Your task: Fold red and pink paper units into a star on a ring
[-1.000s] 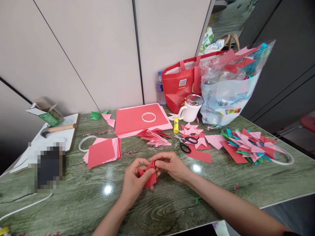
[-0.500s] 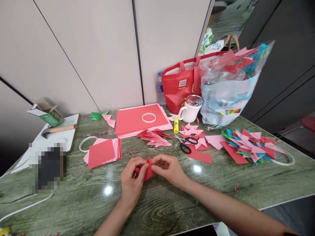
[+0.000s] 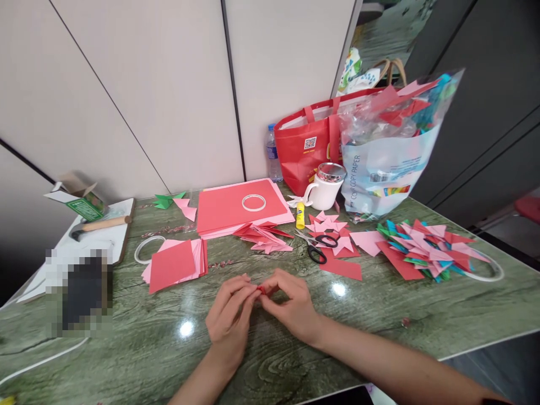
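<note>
The green wood-patterned table spreads beneath everything, with a stack of large red and pink sheets beyond both hands. The left hand and right hand meet, fingers pinched narrow on a red paper. It sits between their fingertips, mostly hidden, so its shape is hard to judge.

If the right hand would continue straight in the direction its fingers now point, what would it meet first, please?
The right hand would probably meet the red paper at its fingertips, then the left hand; exact depth is unclear.
</note>
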The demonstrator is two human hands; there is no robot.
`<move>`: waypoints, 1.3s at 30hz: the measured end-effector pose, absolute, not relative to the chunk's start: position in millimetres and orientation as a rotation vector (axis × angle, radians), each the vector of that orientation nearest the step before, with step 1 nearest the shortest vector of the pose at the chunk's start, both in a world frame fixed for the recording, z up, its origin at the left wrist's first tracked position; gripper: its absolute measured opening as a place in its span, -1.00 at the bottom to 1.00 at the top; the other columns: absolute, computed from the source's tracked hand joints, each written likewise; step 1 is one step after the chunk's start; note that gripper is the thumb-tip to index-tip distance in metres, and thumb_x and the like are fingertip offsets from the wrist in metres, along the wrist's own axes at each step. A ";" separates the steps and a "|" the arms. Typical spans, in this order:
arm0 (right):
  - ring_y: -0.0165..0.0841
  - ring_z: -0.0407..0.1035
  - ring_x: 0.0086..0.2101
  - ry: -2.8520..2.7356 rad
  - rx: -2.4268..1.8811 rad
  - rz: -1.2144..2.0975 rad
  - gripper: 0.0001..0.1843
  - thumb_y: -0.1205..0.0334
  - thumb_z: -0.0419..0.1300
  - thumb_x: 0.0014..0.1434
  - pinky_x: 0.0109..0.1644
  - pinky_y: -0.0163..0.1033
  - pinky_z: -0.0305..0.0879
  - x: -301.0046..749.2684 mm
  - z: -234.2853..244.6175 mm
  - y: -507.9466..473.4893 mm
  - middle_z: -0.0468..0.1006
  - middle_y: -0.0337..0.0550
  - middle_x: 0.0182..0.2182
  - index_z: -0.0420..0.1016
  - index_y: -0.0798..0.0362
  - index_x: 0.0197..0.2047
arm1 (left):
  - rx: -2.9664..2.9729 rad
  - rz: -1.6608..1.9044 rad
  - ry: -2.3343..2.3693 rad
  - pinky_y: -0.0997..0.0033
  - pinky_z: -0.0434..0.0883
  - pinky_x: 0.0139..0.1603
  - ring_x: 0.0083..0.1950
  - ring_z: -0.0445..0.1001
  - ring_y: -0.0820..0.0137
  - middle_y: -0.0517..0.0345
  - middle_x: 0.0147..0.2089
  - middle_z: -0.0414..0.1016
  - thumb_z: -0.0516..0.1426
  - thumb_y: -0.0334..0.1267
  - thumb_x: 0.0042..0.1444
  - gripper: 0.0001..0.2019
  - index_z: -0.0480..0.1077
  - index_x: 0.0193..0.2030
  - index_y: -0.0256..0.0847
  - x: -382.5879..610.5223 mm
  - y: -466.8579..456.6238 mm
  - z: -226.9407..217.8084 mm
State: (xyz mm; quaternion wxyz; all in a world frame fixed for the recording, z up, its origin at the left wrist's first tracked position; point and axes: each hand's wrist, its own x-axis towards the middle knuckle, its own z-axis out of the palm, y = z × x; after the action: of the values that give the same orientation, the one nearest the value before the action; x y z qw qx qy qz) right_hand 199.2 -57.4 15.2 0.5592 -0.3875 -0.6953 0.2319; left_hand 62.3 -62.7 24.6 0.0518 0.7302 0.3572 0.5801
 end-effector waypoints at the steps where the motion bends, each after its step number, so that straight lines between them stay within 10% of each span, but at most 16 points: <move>1: -0.45 0.29 -0.51 -1.656 -0.907 0.519 -0.91 0.38 0.15 0.08 -0.45 -0.35 0.26 199.4 14.6 -57.5 0.41 -0.25 -0.56 0.39 0.07 -0.45 | 2.220 1.774 1.069 0.30 0.48 -0.19 -0.21 0.49 0.34 0.12 -0.31 0.48 0.15 -0.60 -0.01 -0.77 0.45 -0.27 -0.22 62.4 -62.7 24.2; 39: -0.41 0.28 -0.53 -1.748 -0.864 0.291 -0.88 0.44 0.12 0.09 -0.48 -0.33 0.20 201.4 10.9 -55.5 0.42 -0.21 -0.57 0.39 0.05 -0.41 | 2.204 1.711 1.037 0.08 0.46 -0.08 -0.23 0.46 0.33 0.14 -0.34 0.47 0.13 -0.53 0.04 -0.82 0.42 -0.28 -0.17 64.7 -64.7 26.9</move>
State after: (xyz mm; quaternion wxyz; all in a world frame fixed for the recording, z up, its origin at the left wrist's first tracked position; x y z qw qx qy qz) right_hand 201.4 -55.5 10.9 0.5521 -0.3653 -0.7393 0.1229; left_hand 64.7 -64.7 26.9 0.0822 0.7379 0.3470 0.5729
